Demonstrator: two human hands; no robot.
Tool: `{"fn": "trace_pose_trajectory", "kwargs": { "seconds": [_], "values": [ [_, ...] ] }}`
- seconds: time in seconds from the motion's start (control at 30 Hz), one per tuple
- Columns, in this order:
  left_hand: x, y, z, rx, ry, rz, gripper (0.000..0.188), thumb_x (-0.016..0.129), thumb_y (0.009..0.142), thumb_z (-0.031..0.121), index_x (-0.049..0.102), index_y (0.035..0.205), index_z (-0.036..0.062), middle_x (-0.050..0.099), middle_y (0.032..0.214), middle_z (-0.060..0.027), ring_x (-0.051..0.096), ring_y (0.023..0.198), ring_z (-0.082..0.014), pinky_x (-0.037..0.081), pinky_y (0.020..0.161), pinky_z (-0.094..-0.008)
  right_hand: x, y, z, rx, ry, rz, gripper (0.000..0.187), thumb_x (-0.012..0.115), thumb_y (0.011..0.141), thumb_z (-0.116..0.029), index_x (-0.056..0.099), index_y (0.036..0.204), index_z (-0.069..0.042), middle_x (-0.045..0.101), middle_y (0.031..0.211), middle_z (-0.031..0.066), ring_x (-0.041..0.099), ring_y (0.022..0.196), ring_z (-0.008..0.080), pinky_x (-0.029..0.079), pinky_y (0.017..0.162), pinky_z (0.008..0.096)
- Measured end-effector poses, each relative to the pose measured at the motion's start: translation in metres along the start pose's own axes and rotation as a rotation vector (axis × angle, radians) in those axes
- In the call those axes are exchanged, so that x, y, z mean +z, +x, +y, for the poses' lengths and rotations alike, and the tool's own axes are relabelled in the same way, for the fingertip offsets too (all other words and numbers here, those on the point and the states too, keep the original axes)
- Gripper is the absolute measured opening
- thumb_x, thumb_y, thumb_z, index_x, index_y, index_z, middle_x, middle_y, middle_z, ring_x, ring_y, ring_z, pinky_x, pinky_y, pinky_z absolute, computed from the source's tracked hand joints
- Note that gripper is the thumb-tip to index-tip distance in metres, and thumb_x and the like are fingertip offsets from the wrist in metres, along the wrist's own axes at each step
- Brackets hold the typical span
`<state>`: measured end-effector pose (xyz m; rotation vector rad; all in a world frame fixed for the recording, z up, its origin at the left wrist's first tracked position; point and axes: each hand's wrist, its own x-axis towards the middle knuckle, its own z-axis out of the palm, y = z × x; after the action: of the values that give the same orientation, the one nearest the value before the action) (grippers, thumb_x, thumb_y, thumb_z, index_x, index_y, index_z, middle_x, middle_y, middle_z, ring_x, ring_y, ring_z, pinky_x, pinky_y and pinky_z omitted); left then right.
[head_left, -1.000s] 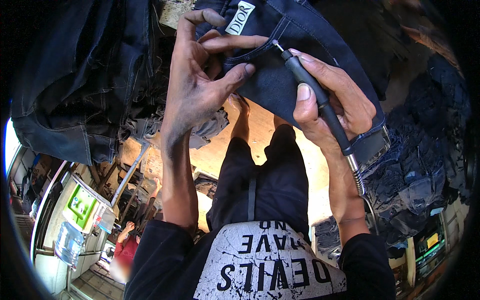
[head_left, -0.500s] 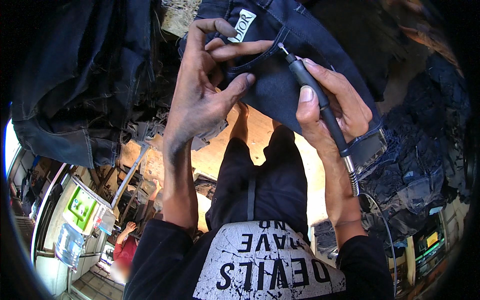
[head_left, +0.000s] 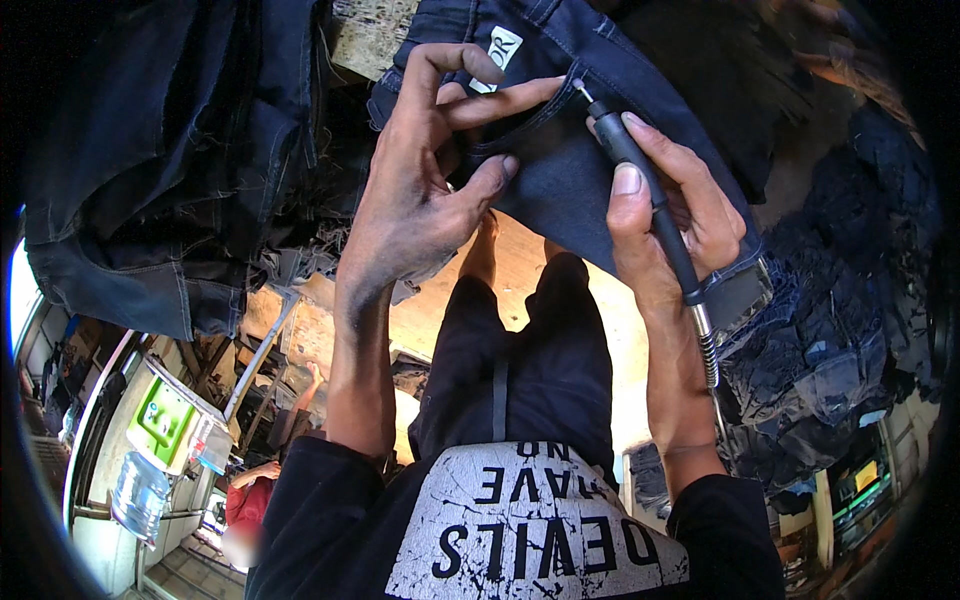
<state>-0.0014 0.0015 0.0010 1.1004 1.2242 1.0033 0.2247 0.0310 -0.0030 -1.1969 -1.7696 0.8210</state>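
Note:
A pair of dark blue denim trousers (head_left: pixel 570 190) hangs in front of me, with a white label (head_left: pixel 499 58) near its top. My left hand (head_left: pixel 405 215) is against the denim, thumb and fingers apart. One of its fingers stretches along the curved pocket edge (head_left: pixel 535 125) to the corner, and another bends over the label. In my right hand (head_left: pixel 695 225) is a black rotary tool handpiece (head_left: pixel 640 170) with a flexible metal shaft. Its small rounded tip stands close to the pocket corner; whether it touches the cloth I cannot tell.
Dark garments (head_left: pixel 150 180) hang at the left, and a large heap of denim (head_left: pixel 820 310) lies at the right. At the lower left are a clear water jug (head_left: pixel 141 497), a green tray (head_left: pixel 165 420) and another person in a red top (head_left: pixel 248 500).
Both hands have shifted slightly right, the tool with them. The trousers have moved a little the same way, and the left hand's bent finger now covers more of the label.

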Motion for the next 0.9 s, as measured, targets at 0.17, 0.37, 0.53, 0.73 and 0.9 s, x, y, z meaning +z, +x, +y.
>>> {"fn": "trace_pose_trajectory", "kwargs": {
  "seconds": [0.17, 0.37, 0.53, 0.73, 0.9],
  "values": [
    [0.002, 0.000, -0.001, 0.004, 0.010, 0.009, 0.055, 0.065, 0.092, -0.014, 0.041, 0.136, 0.0081, 0.075, 0.137, -0.0147, 0.070, 0.122, -0.0178, 0.060, 0.103, -0.0344, 0.000, 0.000, 0.002, 0.017, -0.028, -0.026, 0.035, 0.073, 0.095, -0.018, 0.076, 0.124, 0.001, 0.081, 0.109, 0.0207, 0.081, 0.098, 0.0293, 0.065, 0.086, 0.0361],
    [-0.001, 0.001, -0.005, 0.062, 0.042, 0.003, 0.056, 0.068, 0.092, -0.012, 0.041, 0.137, 0.0077, 0.073, 0.138, -0.0167, 0.072, 0.122, -0.0225, 0.062, 0.101, -0.0367, -0.001, -0.002, 0.003, -0.050, -0.028, -0.009, 0.032, 0.075, 0.090, -0.014, 0.078, 0.118, 0.002, 0.081, 0.103, 0.0192, 0.081, 0.090, 0.0266, 0.064, 0.078, 0.0321],
    [0.018, -0.007, -0.006, 0.092, 0.299, 0.198, 0.064, 0.087, 0.089, 0.006, 0.045, 0.137, 0.0063, 0.077, 0.132, -0.0171, 0.076, 0.113, -0.0224, 0.059, 0.092, -0.0278, -0.005, -0.014, 0.004, 0.049, 0.173, -0.031, 0.033, 0.072, 0.094, -0.016, 0.076, 0.120, 0.003, 0.081, 0.104, 0.0180, 0.080, 0.096, 0.0248, 0.063, 0.084, 0.0307],
    [0.012, 0.061, 0.002, 0.468, 0.846, 0.483, 0.033, 0.089, 0.083, 0.039, 0.075, 0.105, 0.0186, 0.078, 0.089, 0.0001, 0.076, 0.087, -0.0248, 0.056, 0.070, -0.0396, -0.049, -0.050, -0.031, 0.116, 0.193, 0.078, 0.039, 0.057, 0.114, -0.028, 0.068, 0.130, 0.006, 0.074, 0.125, 0.0239, 0.071, 0.124, 0.0362, 0.054, 0.112, 0.0466],
    [-0.026, 0.158, -0.005, 0.407, 0.966, 0.308, 0.035, 0.084, 0.085, 0.046, 0.078, 0.110, 0.0224, 0.077, 0.098, -0.0026, 0.073, 0.097, -0.0275, 0.056, 0.083, -0.0453, -0.059, -0.035, -0.024, 0.074, -0.210, 0.004, 0.044, 0.093, 0.085, -0.018, 0.073, 0.122, -0.005, 0.076, 0.123, 0.0140, 0.072, 0.117, 0.0280, 0.053, 0.105, 0.0369]
  ]
}}
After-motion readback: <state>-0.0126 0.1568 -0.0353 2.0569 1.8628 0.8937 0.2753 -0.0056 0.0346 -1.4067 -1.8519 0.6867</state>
